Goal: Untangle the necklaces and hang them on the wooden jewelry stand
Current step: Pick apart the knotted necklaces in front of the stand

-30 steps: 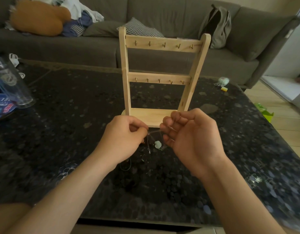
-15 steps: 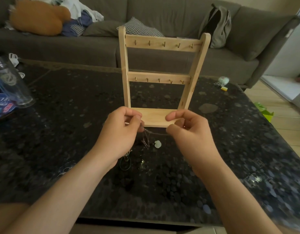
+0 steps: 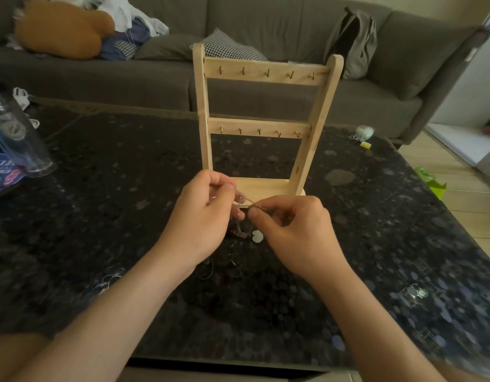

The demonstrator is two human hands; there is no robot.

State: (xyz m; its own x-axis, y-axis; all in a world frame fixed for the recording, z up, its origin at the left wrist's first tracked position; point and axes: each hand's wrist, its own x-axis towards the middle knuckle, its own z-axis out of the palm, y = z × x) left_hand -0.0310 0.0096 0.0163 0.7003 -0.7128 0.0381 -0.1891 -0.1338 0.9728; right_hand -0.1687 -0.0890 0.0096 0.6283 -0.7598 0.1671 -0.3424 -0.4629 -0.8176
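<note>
Wooden jewelry stand (image 3: pixel 266 127) is standing on dark tabletop (image 3: pixel 122 216) stretching wide left and right. Left hand (image 3: pixel 204 216) and right hand (image 3: pixel 293 230) are pinching tangled necklaces (image 3: pixel 241 233) just near of its base edge.

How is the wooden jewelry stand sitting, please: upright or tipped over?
Upright: the wooden jewelry stand sits on its base on the table, posts rising.
</note>
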